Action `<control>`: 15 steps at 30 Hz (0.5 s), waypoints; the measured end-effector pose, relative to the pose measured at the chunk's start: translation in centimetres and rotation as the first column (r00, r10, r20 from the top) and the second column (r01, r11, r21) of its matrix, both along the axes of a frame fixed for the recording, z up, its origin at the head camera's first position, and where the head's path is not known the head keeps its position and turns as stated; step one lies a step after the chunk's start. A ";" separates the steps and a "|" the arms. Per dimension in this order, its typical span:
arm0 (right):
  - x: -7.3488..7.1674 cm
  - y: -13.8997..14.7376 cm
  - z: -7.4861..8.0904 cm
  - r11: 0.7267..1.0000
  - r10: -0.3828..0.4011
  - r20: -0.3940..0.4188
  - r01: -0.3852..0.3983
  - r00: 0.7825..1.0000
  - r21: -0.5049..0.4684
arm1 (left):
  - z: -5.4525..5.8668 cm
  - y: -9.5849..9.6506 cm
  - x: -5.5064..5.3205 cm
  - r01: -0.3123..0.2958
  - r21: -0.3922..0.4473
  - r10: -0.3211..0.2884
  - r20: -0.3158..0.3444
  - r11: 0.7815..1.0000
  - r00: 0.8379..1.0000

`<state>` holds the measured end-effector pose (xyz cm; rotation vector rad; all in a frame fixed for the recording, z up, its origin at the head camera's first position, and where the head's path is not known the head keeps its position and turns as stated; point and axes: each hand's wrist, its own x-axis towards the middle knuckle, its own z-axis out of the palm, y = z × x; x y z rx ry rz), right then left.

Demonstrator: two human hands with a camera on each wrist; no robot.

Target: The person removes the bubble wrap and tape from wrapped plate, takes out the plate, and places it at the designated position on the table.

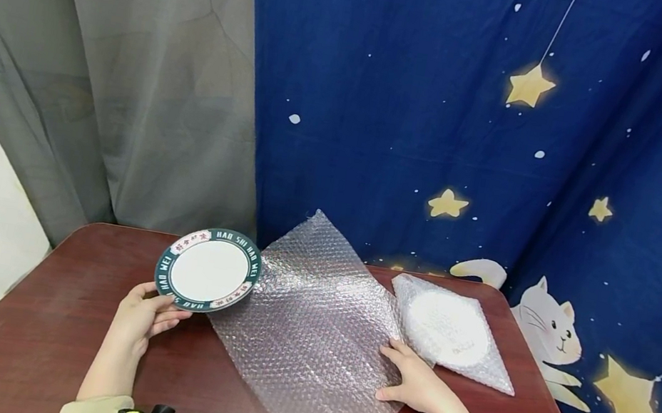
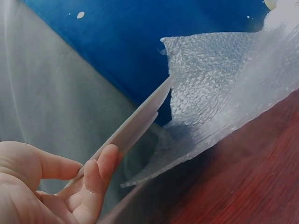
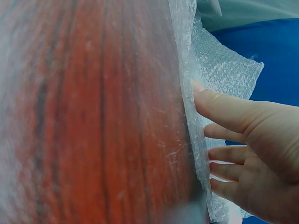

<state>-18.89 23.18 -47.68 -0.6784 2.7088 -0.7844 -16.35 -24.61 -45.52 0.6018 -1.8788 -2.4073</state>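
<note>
My left hand [image 1: 141, 321] pinches the near-left rim of a round plate [image 1: 210, 272], white in the middle with a dark green lettered border. In the left wrist view the plate [image 2: 133, 121] appears edge-on, its rim between thumb and fingers. A sheet of bubble wrap [image 1: 317, 334] lies turned cornerwise on the table, and the plate overlaps its left corner in the head view. At the sheet's right edge is my right hand [image 1: 417, 379], fingers extended. The right wrist view has the thumb and fingertips against the wrap's edge [image 3: 189, 112].
To the right of the sheet lies a bubble-wrapped bundle [image 1: 451, 330] with a round white thing inside. The dark red wooden table [image 1: 63, 294] has rounded far corners. Behind it hang a grey curtain [image 1: 191, 105] and a blue star-patterned one [image 1: 399, 102].
</note>
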 end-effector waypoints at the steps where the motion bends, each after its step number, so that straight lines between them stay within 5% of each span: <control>1: 0.0 0.0 0.0 1.000 -0.001 0.000 0.001 1.000 0.000 | 0.0 -0.1 0.1 -0.004 0.000 0.004 0.002 1.000 1.000; 15: 0.1 0.1 0.1 1.000 -0.002 0.014 0.002 1.000 -0.005 | -0.1 -2.0 1.0 -0.073 0.039 0.072 0.030 0.997 0.997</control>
